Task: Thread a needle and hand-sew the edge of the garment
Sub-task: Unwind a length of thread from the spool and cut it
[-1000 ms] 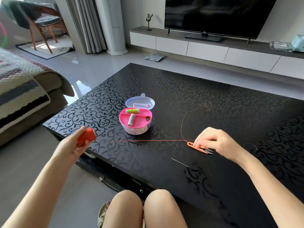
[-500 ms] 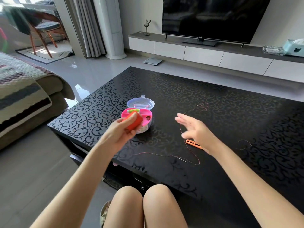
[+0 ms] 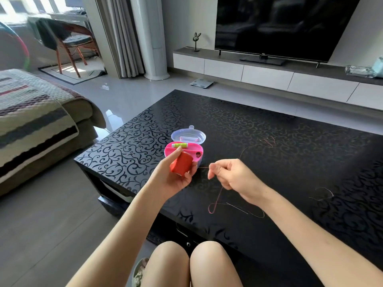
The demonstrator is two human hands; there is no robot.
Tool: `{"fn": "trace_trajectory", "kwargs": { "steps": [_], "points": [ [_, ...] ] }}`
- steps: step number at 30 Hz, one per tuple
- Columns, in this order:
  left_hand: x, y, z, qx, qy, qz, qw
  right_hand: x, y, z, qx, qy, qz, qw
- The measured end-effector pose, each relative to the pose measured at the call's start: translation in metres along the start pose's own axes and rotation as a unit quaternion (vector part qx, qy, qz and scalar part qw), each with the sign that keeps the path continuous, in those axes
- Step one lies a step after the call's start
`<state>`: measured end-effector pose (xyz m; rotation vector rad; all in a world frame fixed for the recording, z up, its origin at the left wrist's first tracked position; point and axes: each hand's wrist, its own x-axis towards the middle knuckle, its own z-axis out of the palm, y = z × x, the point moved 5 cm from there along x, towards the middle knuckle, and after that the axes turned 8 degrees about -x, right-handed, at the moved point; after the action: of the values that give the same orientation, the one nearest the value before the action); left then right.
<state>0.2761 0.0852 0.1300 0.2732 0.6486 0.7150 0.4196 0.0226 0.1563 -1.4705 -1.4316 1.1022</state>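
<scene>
**Holding spool and thread above the counter**

The sofa (image 3: 31, 121) at far left is cut off by the frame edge.

The left hand (image 3: 172, 181) grips the red spool (image 3: 182, 164), thumb on top and fingers curled beneath it. It holds the spool just in front of the pink sewing box (image 3: 195, 152). The spool is tilted, and its end faces are covered, so its axis cannot be fixed. The box stands open on the counter (image 3: 269, 125) with its clear lid (image 3: 188, 134) behind it. A green spool (image 3: 179, 145) lies crosswise inside.

The thread (image 3: 204, 167) runs right from the red spool to the right hand (image 3: 236, 177). Thumb and forefinger pinch the thread, and the other fingers are curled. Below the hand the thread drops into a slack loop on the counter.

The needle (image 3: 237, 208) lies flat beside that loop, below the right wrist. Its long axis runs from far-left to near-right. Which end has the eye is too fine to tell.

Half a second earlier the right hand was open with fingers spread. The two hands are now closer together. One second earlier the thread lay taut and straight. The orange snips seen then are now hidden behind the right hand.

A short thread scrap (image 3: 323, 194) lies well apart at right.
</scene>
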Motion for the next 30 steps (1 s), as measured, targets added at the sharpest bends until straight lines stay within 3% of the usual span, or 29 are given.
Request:
{"fn": "trace_trajectory", "kwargs": {
  "steps": [7, 11, 20, 26, 30],
  "points": [
    [0.004, -0.011, -0.025, -0.004, -0.02, -0.051, 0.998, -0.005, -0.033, -0.04, 0.019, 0.04, -0.057, 0.997],
    [0.009, -0.014, -0.036, -0.047, -0.024, -0.063, 0.997, -0.002, -0.043, -0.07, 0.057, 0.111, -0.078, 0.989],
    [0.002, 0.033, -0.088, -0.131, 0.029, 0.024, 0.991, -0.004, -0.034, -0.128, 0.118, 0.253, -0.086, 0.956],
    [-0.021, 0.084, -0.127, -0.153, 0.066, 0.087, 0.982, 0.006, -0.009, -0.139, 0.04, 0.354, -0.036, 0.934],
    [-0.028, 0.103, -0.137, -0.159, 0.074, 0.111, 0.978, 0.025, 0.024, -0.126, -0.113, 0.364, 0.057, 0.923]
  ]
}}
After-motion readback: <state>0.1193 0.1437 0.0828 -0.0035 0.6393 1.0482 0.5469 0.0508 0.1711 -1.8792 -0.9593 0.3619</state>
